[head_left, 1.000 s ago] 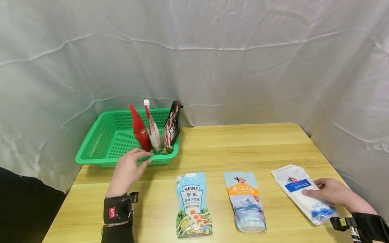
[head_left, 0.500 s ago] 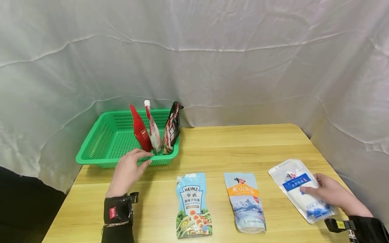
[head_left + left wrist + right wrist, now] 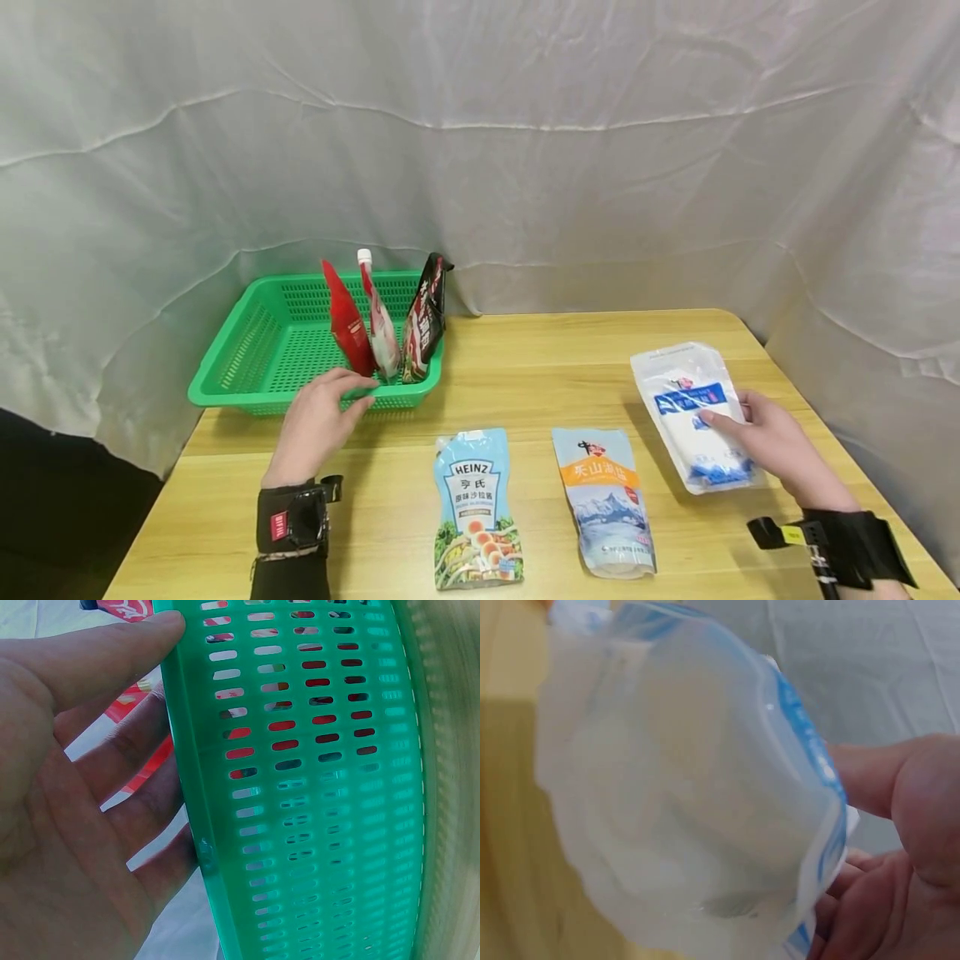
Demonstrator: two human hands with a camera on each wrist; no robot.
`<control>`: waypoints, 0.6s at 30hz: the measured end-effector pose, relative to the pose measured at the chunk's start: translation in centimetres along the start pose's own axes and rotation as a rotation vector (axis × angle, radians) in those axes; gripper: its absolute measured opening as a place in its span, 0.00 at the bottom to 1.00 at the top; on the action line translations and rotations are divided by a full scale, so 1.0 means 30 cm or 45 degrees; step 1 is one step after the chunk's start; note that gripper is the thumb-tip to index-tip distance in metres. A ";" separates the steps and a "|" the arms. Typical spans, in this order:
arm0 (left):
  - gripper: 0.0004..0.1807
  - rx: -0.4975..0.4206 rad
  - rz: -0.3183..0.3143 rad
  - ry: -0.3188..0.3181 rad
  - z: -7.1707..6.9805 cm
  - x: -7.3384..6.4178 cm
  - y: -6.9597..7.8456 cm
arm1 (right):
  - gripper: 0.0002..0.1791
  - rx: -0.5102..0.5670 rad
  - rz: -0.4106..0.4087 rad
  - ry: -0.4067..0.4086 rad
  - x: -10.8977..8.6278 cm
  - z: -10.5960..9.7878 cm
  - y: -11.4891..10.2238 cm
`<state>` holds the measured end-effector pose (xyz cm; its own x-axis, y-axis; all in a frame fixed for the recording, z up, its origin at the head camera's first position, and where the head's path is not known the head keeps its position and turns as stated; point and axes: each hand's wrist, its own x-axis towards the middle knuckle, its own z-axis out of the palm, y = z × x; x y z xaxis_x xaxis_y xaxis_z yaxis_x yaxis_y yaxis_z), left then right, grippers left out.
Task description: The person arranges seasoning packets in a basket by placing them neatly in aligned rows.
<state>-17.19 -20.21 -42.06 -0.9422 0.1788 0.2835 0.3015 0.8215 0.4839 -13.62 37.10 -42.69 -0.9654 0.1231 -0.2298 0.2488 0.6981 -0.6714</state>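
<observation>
From my remote seat I have the right hand (image 3: 776, 437) pinching the white pouch (image 3: 697, 450) by its 3 o'clock edge, thumb across the printed face and the other fingers behind it. The pouch lies at about 10 o'clock from that grip, and its long axis runs roughly from 11 to 5, the printed face turned up toward the head camera. Judging by the shadow on the tabletop (image 3: 570, 375), I take it to be lifted clear. My right wrist view is blurred and mostly filled by the pouch, so I can't tell how far the hidden fingers reach underneath. The relation I'd weigh most is pouch to green basket (image 3: 300, 342): the basket sits well apart, between 9 and 10 o'clock from the pouch, and the left hand (image 3: 318, 425) is far nearer to it, gripping its 6 o'clock rim between thumb and fingers. Inside, the red pack (image 3: 348, 329), white-capped pouch (image 3: 382, 333) and black pack (image 3: 423, 329) stand on edge toward the 3 o'clock end, with bare floor to their 9 o'clock side. The orange-banded pouch (image 3: 606, 508) lies flat at 8 o'clock from the white one, with the Heinz pouch (image 3: 477, 500) at 9 o'clock from that.
</observation>
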 end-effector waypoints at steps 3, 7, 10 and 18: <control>0.14 -0.004 -0.010 -0.006 0.001 0.002 0.001 | 0.49 0.110 -0.012 0.042 0.006 0.031 -0.061; 0.14 -0.005 -0.013 -0.003 0.000 0.000 0.002 | 0.45 0.249 -0.078 0.082 0.024 0.074 -0.146; 0.14 -0.004 -0.006 0.003 0.003 -0.001 0.001 | 0.43 0.360 -0.147 0.097 0.038 0.108 -0.207; 0.15 -0.016 -0.032 0.010 0.012 0.003 -0.002 | 0.37 0.546 -0.258 0.073 0.055 0.202 -0.364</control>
<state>-17.34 -20.06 -42.38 -0.9484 0.1535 0.2775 0.2792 0.8191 0.5012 -17.44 25.38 -40.01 -0.9976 0.0614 -0.0333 0.0532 0.3597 -0.9316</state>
